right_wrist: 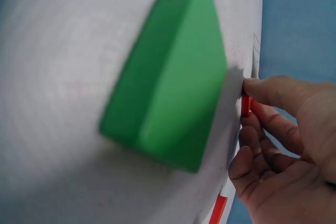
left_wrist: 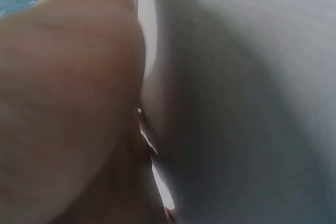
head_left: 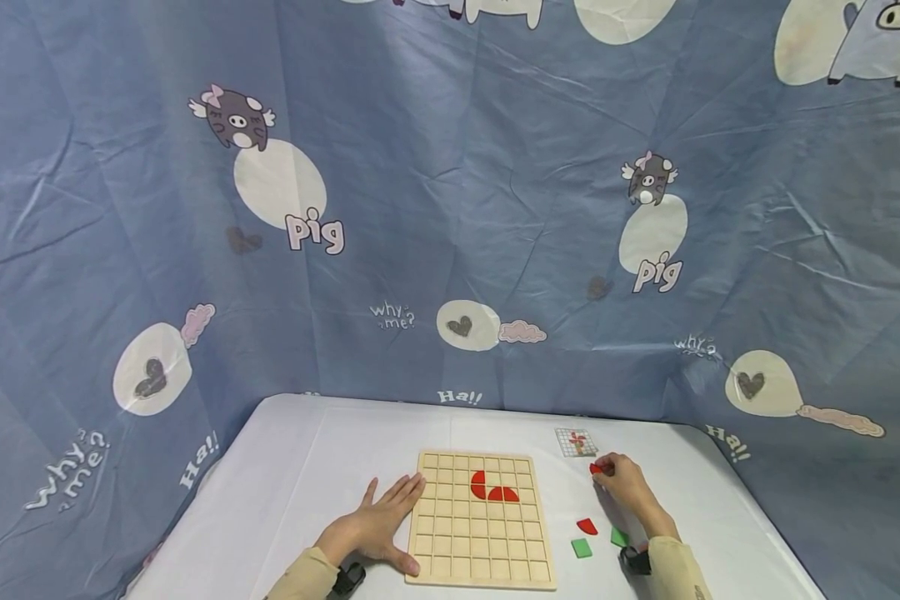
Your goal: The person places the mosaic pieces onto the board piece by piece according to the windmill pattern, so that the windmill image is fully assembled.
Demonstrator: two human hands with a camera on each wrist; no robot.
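My left hand (head_left: 378, 525) lies flat with fingers spread, fingertips and thumb on the left edge of a wooden grid board (head_left: 480, 571). In the left wrist view, the hand (left_wrist: 68, 93) fills the left side above the white cloth. Red quarter-round tiles (head_left: 503, 495) sit in cells toward the board's upper right. To the right of the board, my right hand (head_left: 624, 482) pinches a red tile (right_wrist: 246, 105) between thumb and index finger, the other fingers curled. A pattern card (head_left: 576, 442) with a red pinwheel on a grid lies just beyond that hand.
Nearer me, right of the board, lie a loose red quarter-round tile (head_left: 587, 527) and a green square tile (head_left: 582, 548). Another green tile (right_wrist: 173, 77) lies close under the right wrist. A blue printed curtain (head_left: 420, 208) hangs behind the white table (head_left: 307, 450).
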